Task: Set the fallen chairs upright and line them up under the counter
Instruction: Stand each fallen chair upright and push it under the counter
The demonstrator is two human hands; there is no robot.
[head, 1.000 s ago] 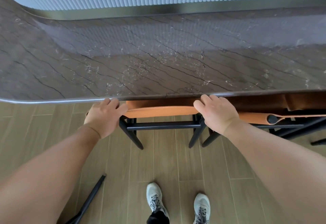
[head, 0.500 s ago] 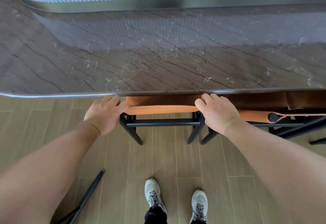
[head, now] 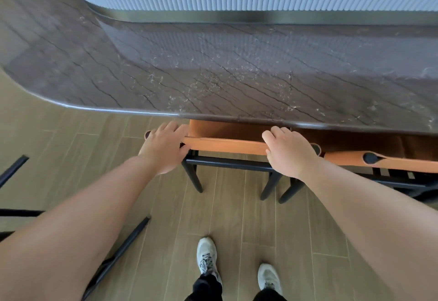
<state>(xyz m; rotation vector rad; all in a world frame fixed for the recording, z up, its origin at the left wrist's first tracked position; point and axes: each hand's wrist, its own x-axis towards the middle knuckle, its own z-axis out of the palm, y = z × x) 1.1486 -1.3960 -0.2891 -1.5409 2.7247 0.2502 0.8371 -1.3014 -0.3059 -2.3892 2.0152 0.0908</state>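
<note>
Since half a second ago my view has swung left, so the counter's rounded corner now shows at ten o'clock and more black legs of a fallen chair appear at eight o'clock. Both hands stay on the orange chair: my left hand curls over the left end of its backrest, my right hand over the right end, fingers wrapped down. That chair stands upright, seat tucked under the counter at twelve o'clock. A second orange chair sits just beside it at three o'clock. My white shoes stand on the wood floor.
</note>
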